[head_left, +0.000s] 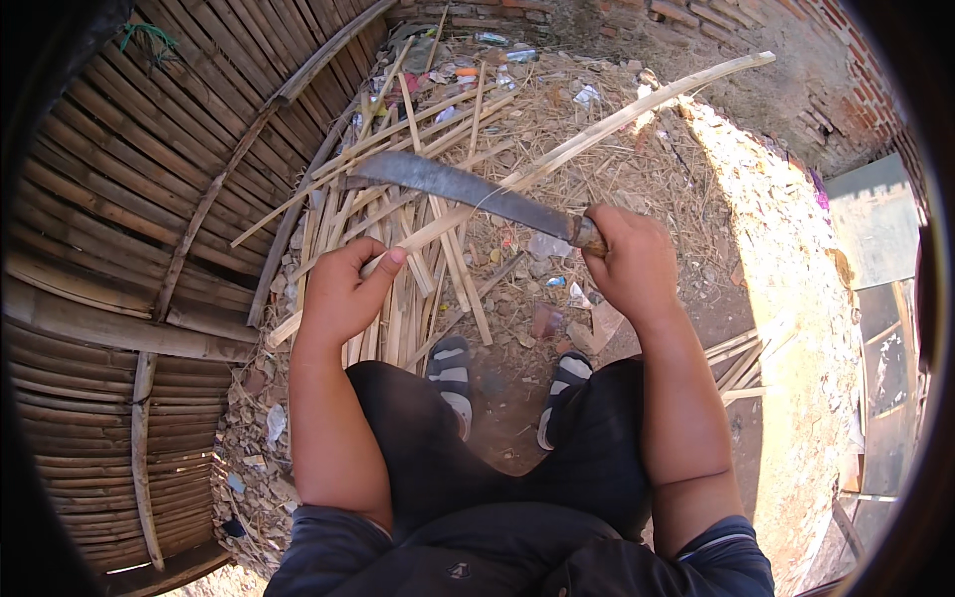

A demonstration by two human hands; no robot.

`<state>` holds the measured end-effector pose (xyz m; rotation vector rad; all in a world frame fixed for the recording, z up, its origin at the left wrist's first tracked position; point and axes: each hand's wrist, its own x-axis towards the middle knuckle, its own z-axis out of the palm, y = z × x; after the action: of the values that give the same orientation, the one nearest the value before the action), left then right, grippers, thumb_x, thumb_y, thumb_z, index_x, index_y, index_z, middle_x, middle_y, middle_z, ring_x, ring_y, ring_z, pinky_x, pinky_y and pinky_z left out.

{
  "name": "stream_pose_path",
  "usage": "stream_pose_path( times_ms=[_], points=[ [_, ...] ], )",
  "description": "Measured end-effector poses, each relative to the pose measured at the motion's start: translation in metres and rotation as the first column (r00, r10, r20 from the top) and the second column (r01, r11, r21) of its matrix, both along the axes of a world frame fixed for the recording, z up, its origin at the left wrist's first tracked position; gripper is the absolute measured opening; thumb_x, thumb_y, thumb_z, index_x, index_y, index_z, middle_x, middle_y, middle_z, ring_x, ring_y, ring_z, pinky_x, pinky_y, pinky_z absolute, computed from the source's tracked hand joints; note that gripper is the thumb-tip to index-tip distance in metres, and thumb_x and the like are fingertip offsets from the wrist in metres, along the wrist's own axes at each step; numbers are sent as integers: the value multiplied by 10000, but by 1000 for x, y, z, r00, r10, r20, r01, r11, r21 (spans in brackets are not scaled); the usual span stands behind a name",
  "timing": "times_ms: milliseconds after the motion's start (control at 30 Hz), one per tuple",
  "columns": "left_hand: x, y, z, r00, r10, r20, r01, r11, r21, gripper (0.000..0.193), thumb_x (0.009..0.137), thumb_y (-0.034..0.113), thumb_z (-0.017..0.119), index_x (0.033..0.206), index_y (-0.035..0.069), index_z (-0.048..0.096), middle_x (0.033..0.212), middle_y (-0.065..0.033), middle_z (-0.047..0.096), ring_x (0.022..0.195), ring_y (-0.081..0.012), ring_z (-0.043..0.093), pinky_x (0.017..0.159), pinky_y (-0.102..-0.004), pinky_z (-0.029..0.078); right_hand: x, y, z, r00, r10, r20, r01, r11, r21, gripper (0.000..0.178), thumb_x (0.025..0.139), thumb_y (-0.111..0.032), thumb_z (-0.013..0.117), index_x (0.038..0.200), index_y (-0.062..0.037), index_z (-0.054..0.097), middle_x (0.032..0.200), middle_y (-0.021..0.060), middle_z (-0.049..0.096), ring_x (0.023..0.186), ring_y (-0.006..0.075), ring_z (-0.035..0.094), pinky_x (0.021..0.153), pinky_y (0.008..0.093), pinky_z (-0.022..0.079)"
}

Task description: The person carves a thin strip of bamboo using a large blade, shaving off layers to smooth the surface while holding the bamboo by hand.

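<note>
My left hand [348, 289] is closed round a long pale bamboo strip [617, 121], which slants away to the far right. The strip's near end sticks out below that hand. In my right hand [629, 261] is the handle of a machete [453, 186]. Its broad, dark, curved blade points left and lies across the strip, with a thin shaving curling at the crossing. Whether the edge bites into the strip, I cannot tell. Under the blade and my left hand lies a loose pile of split bamboo strips [398, 323].
A bamboo slat wall [129, 179] rises on the left, and a worn brick wall [796, 75] at the back. Shavings, stones and plastic litter [549, 244] cover the ground around my feet. More strips [741, 360] lie to the right, near grey panels [875, 224].
</note>
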<state>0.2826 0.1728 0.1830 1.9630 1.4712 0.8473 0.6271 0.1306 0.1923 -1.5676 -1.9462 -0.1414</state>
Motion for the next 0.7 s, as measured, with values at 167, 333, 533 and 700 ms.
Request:
stream_pose_path(
  times_ms=[167, 333, 533, 700],
  points=[
    [12, 0, 6, 998, 9, -57, -10, 1000, -23, 452, 1005, 446, 691, 962, -3, 708, 653, -77, 585, 576, -150, 469, 575, -345, 427, 16, 5, -8, 986, -163, -35, 161, 985, -60, 222, 778, -118, 751, 971, -106, 642, 869, 130, 691, 834, 392, 673, 716, 503, 526],
    [4, 2, -3, 1000, 27, 9, -27, 999, 17, 411, 1011, 411, 694, 971, 2, 707, 655, -56, 562, 597, -121, 458, 581, -328, 420, -5, -1, -5, 999, 13, 32, -11, 998, -55, 238, 776, -112, 749, 985, -98, 635, 880, 114, 695, 837, 383, 680, 722, 492, 534],
    [-9, 3, -3, 1000, 21, 13, -22, 1000, 6, 395, 1018, 397, 688, 975, 5, 699, 645, -28, 520, 623, -115, 435, 594, -318, 410, 19, 6, -5, 973, -224, -63, 220, 974, -59, 292, 812, -144, 750, 1086, -94, 663, 957, 161, 715, 912, 406, 691, 776, 505, 542],
    [-9, 8, -6, 999, 38, 29, -37, 999, -10, 395, 1021, 397, 683, 968, 6, 695, 637, -23, 500, 623, -110, 423, 589, -311, 398, 45, 11, -9, 886, -429, -176, 401, 899, -177, 358, 844, -200, 747, 1180, -103, 672, 1038, 185, 734, 965, 408, 703, 801, 498, 550]
  ],
)
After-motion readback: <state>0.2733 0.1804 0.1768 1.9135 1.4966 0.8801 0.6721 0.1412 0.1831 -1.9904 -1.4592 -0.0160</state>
